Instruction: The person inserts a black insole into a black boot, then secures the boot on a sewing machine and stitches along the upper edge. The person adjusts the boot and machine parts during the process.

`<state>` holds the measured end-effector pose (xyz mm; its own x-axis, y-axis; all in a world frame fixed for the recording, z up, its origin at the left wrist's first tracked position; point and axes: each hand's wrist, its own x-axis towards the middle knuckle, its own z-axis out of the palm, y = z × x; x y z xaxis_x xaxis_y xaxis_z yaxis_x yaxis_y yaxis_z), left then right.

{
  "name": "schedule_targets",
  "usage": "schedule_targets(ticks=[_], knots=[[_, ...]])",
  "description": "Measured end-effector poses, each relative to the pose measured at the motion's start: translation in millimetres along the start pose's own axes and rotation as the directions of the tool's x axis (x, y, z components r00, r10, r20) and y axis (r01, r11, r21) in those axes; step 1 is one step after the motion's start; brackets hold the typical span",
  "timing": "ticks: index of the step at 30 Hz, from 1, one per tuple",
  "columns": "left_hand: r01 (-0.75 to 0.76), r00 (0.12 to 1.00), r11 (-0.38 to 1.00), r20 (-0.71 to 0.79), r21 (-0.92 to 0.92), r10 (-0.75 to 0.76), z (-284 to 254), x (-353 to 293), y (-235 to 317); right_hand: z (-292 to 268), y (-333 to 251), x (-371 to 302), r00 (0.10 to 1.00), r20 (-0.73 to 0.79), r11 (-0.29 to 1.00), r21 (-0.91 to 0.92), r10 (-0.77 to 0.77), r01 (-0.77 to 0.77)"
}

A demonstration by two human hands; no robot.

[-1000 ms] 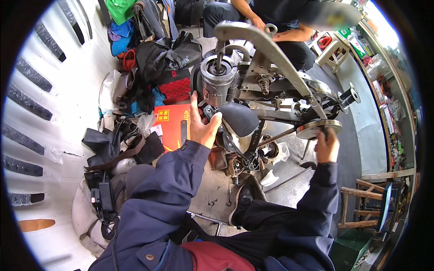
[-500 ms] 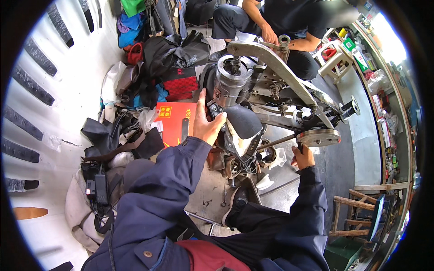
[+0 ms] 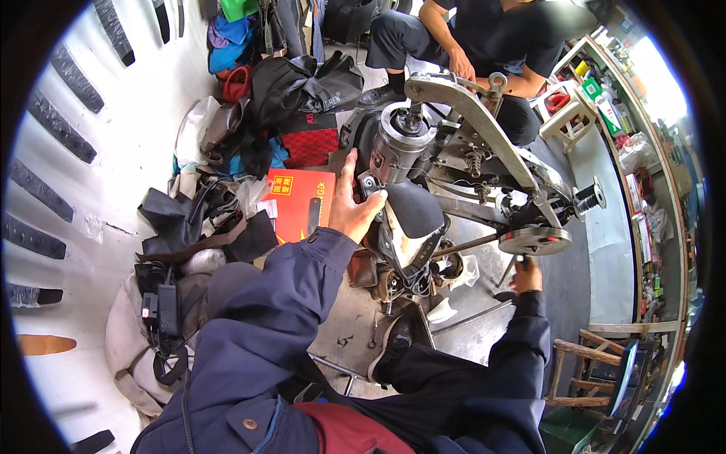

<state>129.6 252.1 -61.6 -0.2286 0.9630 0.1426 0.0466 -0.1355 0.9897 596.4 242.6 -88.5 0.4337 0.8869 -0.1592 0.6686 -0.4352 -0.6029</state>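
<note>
A hand-cranked shoe-stitching machine (image 3: 484, 125) with a curved metal arm and a round metal cylinder stands before me. Below the cylinder sits a black shoe (image 3: 414, 213) with a pale inside, tilted against the machine. My left hand (image 3: 357, 210) grips the shoe's left edge, its thumb on the near side and its fingers stretching up toward the cylinder. At the right of the machine is a metal hand wheel (image 3: 535, 241). My right hand (image 3: 527, 275) is closed round the crank handle just below this wheel, and mostly covers it.
Another person (image 3: 484, 45) squats behind the machine. A red box (image 3: 301, 204), a black bag (image 3: 302, 87) and leather scraps (image 3: 178, 216) lie to the left. Wooden stool legs (image 3: 590, 371) stand at the right, near crowded shelves. A white plastic stool (image 3: 569, 113) stands farther back.
My right hand has swung to the right with the crank handle, round the wheel's lower side. The left hand keeps its grip on the shoe. The whole view has shifted slightly.
</note>
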Motion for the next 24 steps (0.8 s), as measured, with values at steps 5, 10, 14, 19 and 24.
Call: schedule_targets(ticks=[5,10,14,19,24], knots=[[-0.094,0.995,0.993,-0.016,0.073,0.095,-1,3,2,12,-67,-45,0.947,0.257,0.973,0.172,-0.193,0.152],[0.076,0.996,0.995,0.05,-0.059,-0.074,-6,1,15,-57,-82,-41,0.911,-0.179,0.826,0.385,-0.371,0.412],[0.1,0.992,0.983,0.089,-0.155,-0.087,-6,3,19,-73,-32,-1,0.926,-0.33,0.956,0.163,-0.18,0.244],[0.02,0.998,0.994,0.055,-0.104,-0.014,-5,7,6,-19,13,14,0.996,-0.052,0.997,0.027,-0.077,0.078],[-0.065,0.998,0.998,0.017,0.013,0.065,-4,9,-4,17,-21,-20,0.992,0.108,0.934,-0.343,-0.068,0.101]])
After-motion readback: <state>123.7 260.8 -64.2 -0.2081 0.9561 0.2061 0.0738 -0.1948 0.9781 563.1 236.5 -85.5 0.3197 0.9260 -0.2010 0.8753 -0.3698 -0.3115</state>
